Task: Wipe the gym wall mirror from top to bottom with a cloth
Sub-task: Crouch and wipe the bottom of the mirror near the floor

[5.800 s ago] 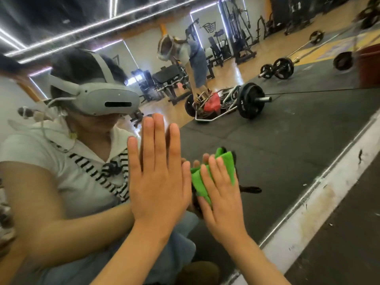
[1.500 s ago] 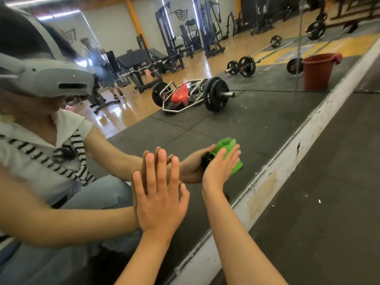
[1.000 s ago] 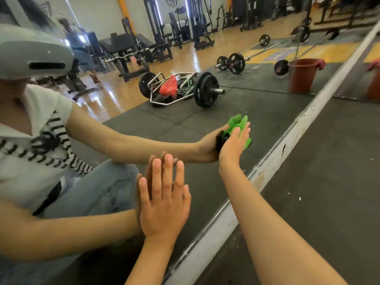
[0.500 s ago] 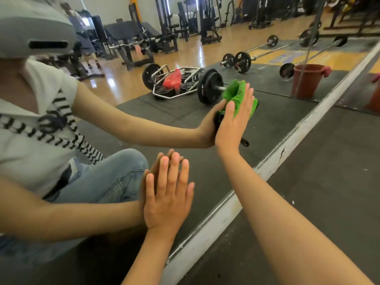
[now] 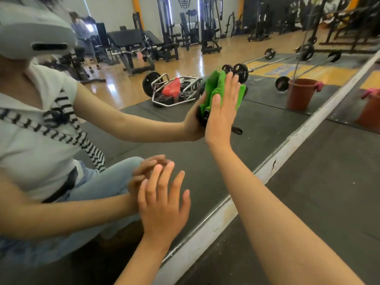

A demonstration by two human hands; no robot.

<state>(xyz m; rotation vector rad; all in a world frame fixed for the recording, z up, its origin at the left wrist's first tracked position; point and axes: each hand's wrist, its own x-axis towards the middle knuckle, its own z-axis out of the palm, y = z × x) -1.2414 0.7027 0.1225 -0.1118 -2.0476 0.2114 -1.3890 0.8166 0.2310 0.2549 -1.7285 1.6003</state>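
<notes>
Right up close, the left hand (image 5: 162,204) hangs low before the mirror (image 5: 201,155), its fingers straight and spread apart, holding nothing; it is blurred, and whether it touches the glass cannot be told. The right arm reaches farther along and higher, where the right hand (image 5: 222,110) lies flat with fingers straight and close together, pressing the bunched green cloth (image 5: 216,87) against the mirror. Green folds show above and on both sides of the fingers. A scuffed white strip (image 5: 267,167) runs along the foot of the mirror, next to the dark floor mat (image 5: 320,194). Farther off, a reddish bucket (image 5: 370,114) stands by the strip with something pink on its rim. In the glass, a trap bar (image 5: 174,91) and barbells lie on the gym floor.
</notes>
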